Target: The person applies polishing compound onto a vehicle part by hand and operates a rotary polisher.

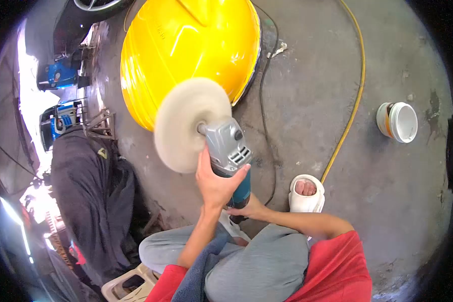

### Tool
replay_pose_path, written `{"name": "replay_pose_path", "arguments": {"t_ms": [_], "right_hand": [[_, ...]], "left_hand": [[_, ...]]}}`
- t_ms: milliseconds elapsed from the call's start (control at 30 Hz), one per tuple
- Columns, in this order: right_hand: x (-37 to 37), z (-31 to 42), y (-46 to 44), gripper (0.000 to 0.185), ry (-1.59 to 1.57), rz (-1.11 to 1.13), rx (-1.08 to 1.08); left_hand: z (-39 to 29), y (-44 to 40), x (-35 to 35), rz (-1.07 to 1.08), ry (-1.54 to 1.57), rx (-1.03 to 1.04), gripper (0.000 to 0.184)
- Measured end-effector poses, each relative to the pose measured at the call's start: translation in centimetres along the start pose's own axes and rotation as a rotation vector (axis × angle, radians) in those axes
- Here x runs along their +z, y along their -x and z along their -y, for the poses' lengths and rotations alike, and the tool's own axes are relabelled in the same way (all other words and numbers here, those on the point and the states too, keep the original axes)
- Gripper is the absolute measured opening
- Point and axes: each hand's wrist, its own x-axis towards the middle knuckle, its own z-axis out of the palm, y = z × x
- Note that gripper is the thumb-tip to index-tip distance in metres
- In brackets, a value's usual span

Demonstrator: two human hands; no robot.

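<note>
My left hand (216, 182) wraps round the body of a polisher (230, 143), with its thumb along the side just behind the grey metal head. My right hand (250, 209) closes on the rear end of the tool, its fingers partly hidden. A large round cream buffing pad (186, 126) is fitted to the polisher, and its surface looks smeared. Beyond the pad lies a glossy yellow curved shell (186, 45) on the floor. The pad overlaps the shell's near edge in view; whether they touch I cannot tell.
A dark cable (263, 100) and a yellow hose (360, 85) run across the grey floor (312, 100). At right stands a white tub (402, 122). Dark cloth (93, 201) drapes over something at left, near a beige plastic chair (128, 284). My foot in a white sandal (307, 201) is near the hose.
</note>
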Motion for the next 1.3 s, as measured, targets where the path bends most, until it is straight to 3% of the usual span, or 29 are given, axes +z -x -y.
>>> {"name": "replay_pose_path", "arguments": {"t_ms": [167, 267, 400, 533, 633, 800, 867, 933, 1000, 1300], "right_hand": [[-0.9, 1.3, 0.0, 0.075, -0.232, 0.026, 0.042], [-3.0, 2.0, -2.2, 0.073, -0.077, 0.028, -0.041], [-5.7, 7.4, -5.1, 0.064, -0.225, -0.015, -0.084], [-7.4, 9.5, -5.5, 0.056, -0.198, -0.028, -0.062], [-6.2, 7.1, -4.3, 0.053, -0.165, -0.029, -0.048], [-2.7, 1.4, -1.5, 0.057, -0.163, 0.11, 0.027], [-2.0, 1.3, -1.0, 0.058, -0.181, 0.138, 0.037], [-1.7, 1.7, -0.6, 0.065, -0.362, 0.208, 0.187], [-2.1, 2.2, -1.1, 0.064, -0.322, 0.196, 0.113], [-7.4, 4.6, -7.0, 0.074, -0.199, 0.174, 0.035]], "left_hand": [[-1.6, -0.8, 2.4, 0.051, -0.088, -0.114, 0.089], [-4.0, -3.9, 3.7, 0.024, -0.13, -0.013, 0.091], [-8.2, -9.4, 6.4, 0.004, -0.207, 0.105, 0.092], [-9.2, -11.6, 8.0, 0.006, -0.243, 0.093, 0.094], [-8.2, -9.1, 6.6, 0.026, -0.222, 0.054, 0.095], [-3.4, -2.2, 3.6, 0.036, -0.251, -0.048, 0.099], [-2.7, -0.9, 2.9, 0.059, -0.265, -0.109, 0.099], [-2.6, -0.7, 3.1, 0.066, -0.257, -0.126, 0.1], [-3.1, -1.1, 3.5, 0.077, -0.25, -0.141, 0.1], [-7.4, -8.1, 8.9, 0.058, -0.437, 0.062, 0.104]]}}
